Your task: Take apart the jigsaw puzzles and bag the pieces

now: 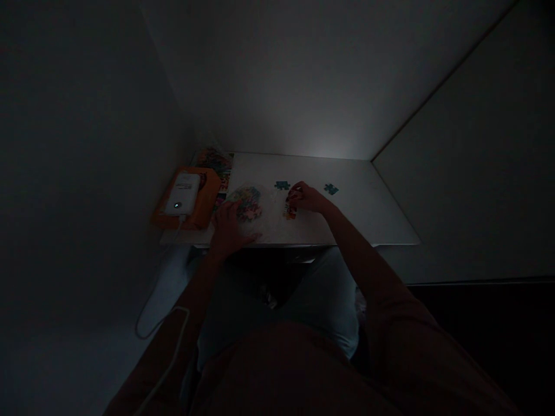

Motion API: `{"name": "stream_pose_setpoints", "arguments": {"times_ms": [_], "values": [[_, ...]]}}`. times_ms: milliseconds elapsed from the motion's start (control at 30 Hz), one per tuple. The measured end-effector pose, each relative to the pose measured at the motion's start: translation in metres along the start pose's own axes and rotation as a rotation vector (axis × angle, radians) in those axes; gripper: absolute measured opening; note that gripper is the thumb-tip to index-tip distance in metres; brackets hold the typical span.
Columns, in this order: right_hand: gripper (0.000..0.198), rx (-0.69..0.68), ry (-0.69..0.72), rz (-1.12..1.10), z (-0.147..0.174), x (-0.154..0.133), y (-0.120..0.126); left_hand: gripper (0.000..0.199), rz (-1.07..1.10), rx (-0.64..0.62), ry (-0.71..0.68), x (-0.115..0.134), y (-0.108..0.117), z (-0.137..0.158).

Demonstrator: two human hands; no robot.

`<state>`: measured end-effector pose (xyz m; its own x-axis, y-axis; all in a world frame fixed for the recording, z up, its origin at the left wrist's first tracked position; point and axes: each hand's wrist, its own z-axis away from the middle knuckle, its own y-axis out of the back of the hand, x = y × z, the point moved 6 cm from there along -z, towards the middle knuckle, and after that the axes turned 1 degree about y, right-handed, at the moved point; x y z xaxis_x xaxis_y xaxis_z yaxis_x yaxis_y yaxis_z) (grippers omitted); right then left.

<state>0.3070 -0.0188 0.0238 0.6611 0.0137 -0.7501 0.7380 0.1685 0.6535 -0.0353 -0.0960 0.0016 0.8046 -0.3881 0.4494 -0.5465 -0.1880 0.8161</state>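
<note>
Jigsaw puzzle pieces point(250, 202) lie in a heap inside a clear plastic bag point(271, 222) on the white table. My left hand point(228, 227) rests on the near left side of this bag, fingers spread. My right hand point(304, 197) is closed, its fingertips pinching a jigsaw puzzle piece that they partly cover. Below those fingertips shows an orange and dark jigsaw piece point(289, 214), near the bag's right side. A teal group of jigsaw pieces point(282, 185) lies just beyond my right hand, and another teal jigsaw piece point(331, 189) lies to its right.
At the left, a white power bank point(182, 194) with a cable sits on an orange box point(208, 193). Colourful printed sheets point(219, 164) lie behind the box. The white table point(368, 216) meets a wall at the back. The light is dim.
</note>
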Motion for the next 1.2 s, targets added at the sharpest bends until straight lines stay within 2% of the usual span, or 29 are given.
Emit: {"name": "stream_pose_setpoints", "arguments": {"times_ms": [67,133,233,333,433,500,600,667,733,833,933,1000,1200], "values": [[0.044,-0.007,0.009,-0.112,0.002,0.002,0.002,0.133,-0.001,-0.013,0.005,0.0,0.0,0.0],[0.044,-0.082,-0.003,-0.148,0.005,0.002,-0.002,0.132,-0.004,-0.023,0.007,0.0,0.0,-0.001],[0.052,-0.173,-0.026,0.022,0.014,0.0,-0.011,0.132,-0.011,-0.019,0.008,-0.001,-0.001,-0.001],[0.06,-0.119,0.014,0.254,0.02,-0.008,-0.014,0.133,-0.006,-0.018,0.014,-0.002,-0.002,-0.001],[0.064,-0.07,0.042,0.332,0.023,-0.014,-0.017,0.133,0.0,-0.026,0.028,-0.002,-0.002,-0.001],[0.07,-0.09,0.001,0.262,0.024,-0.012,-0.02,0.133,0.0,-0.025,0.027,-0.001,-0.002,-0.001],[0.075,-0.148,-0.065,0.022,0.026,-0.004,-0.022,0.134,-0.002,-0.023,0.023,-0.001,-0.001,-0.001],[0.071,-0.109,-0.076,-0.113,0.024,0.003,-0.014,0.134,0.004,-0.02,0.017,-0.001,-0.001,-0.001],[0.066,0.009,-0.104,-0.189,0.021,0.012,0.002,0.133,0.007,-0.013,0.008,0.0,-0.001,-0.001],[0.056,0.128,-0.211,-0.105,0.015,0.031,0.027,0.131,0.003,-0.013,0.01,-0.001,-0.002,-0.001],[0.04,0.065,-0.248,0.12,0.008,0.04,0.037,0.131,0.009,-0.014,0.016,-0.002,-0.003,-0.001],[0.038,0.04,-0.225,0.207,0.004,0.04,0.038,0.131,0.014,-0.012,0.014,-0.003,-0.003,-0.001],[0.052,0.031,-0.211,0.149,0.003,0.035,0.029,0.129,0.016,-0.007,-0.011,-0.003,-0.003,0.001]]}}
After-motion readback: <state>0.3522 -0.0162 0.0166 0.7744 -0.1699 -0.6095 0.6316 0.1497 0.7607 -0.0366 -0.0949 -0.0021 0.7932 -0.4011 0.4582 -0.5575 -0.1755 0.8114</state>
